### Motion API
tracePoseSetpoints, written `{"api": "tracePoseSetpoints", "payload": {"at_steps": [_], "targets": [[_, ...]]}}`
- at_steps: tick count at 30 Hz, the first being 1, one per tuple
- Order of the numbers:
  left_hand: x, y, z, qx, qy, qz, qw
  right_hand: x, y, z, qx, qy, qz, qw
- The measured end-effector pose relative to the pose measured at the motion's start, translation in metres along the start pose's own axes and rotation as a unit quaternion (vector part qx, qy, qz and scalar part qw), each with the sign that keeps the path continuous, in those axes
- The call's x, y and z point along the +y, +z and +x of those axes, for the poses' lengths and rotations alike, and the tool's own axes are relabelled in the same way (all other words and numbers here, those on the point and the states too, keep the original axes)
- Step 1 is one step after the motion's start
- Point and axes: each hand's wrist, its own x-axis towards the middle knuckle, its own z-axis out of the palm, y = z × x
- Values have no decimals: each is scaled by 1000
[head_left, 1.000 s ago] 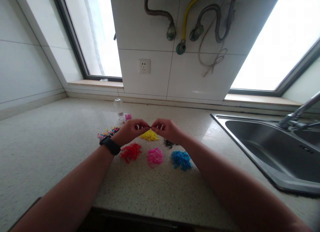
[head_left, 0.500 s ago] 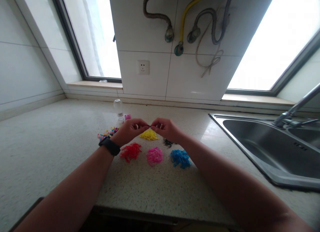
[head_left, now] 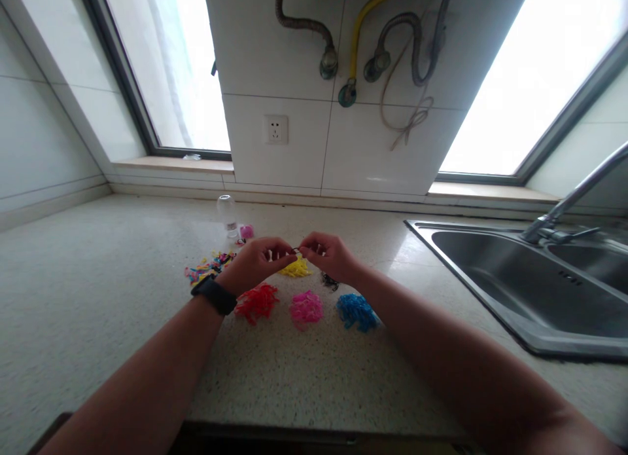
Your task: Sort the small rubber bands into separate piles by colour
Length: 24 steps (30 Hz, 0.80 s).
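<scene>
My left hand (head_left: 256,262) and my right hand (head_left: 328,253) meet above the counter, both pinching a tiny dark band (head_left: 296,249) between their fingertips. Below them lie small piles of little bands: yellow (head_left: 296,268), red (head_left: 256,301), pink (head_left: 305,308), blue (head_left: 356,311) and a small dark pile (head_left: 330,282) partly hidden by my right wrist. A mixed-colour heap (head_left: 206,267) lies to the left. A black watch sits on my left wrist.
A small clear bottle (head_left: 226,214) lies at the back with a pink cap (head_left: 246,232) beside it. A steel sink (head_left: 540,291) with a tap (head_left: 569,203) fills the right side. A wall socket (head_left: 275,129) and hoses hang above. The speckled countertop (head_left: 88,291) spreads left.
The view shifted slightly right and down. My hands stay together pinching the dark band, with fingers loosened a little and the band now seen between them.
</scene>
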Motion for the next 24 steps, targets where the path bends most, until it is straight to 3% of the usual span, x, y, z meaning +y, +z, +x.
{"api": "tracePoseSetpoints", "payload": {"at_steps": [4,8,15,19,24], "targets": [[-7,-7,-1,-7,26,9,1000,-2,2,-2,7,7,0,1000],[-16,-17,-4,26,70,4,997,-14,3,-4,26,18,21,999],[-27,-18,-8,58,49,10,997,-54,-20,-12,53,12,107,993],[-31,-16,-8,56,36,7,998,-46,-37,-25,80,38,134,987],[-32,-19,-8,70,26,23,997,-33,-42,-32,57,59,194,978]]}}
